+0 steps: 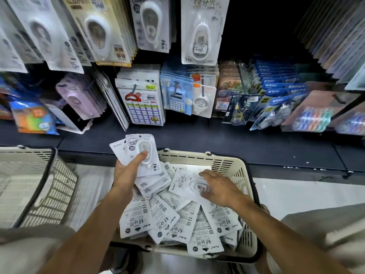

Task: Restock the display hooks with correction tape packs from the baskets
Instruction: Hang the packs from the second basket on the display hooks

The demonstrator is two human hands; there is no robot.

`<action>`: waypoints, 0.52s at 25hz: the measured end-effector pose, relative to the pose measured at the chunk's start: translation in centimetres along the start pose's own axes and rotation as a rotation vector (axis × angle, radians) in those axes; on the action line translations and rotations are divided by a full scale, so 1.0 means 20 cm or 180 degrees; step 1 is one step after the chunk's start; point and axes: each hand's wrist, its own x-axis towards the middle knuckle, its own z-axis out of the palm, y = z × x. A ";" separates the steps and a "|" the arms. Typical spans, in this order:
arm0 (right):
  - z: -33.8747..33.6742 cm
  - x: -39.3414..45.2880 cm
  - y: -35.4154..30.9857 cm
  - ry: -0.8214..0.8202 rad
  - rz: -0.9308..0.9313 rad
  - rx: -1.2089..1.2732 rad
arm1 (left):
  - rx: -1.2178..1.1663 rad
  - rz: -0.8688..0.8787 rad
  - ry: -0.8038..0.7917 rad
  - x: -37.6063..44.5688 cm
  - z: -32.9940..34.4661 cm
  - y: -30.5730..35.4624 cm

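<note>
My left hand (129,169) is shut on a small stack of white correction tape packs (138,150), held above the far left corner of a cream basket (225,162). That basket is filled with several loose white packs (167,216), most lying face down. My right hand (219,187) lies flat, fingers spread, on one face-up pack (184,183) in the basket; no grip on it shows. Matching white packs hang on the display hooks above, among them one at the top centre (201,32).
A second cream basket (59,184) stands at the left with white stock in it. A dark shelf ledge (217,139) runs between the baskets and the hooks. Hanging stationery fills the hooks: label sheets (143,103), blue packs (280,89), purple tape packs (79,97).
</note>
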 end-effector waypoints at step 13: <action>0.07 0.07 -0.04 -0.0490 0.0919 0.0592 | -0.0003 0.0318 -0.0633 -0.18 0.12 0.23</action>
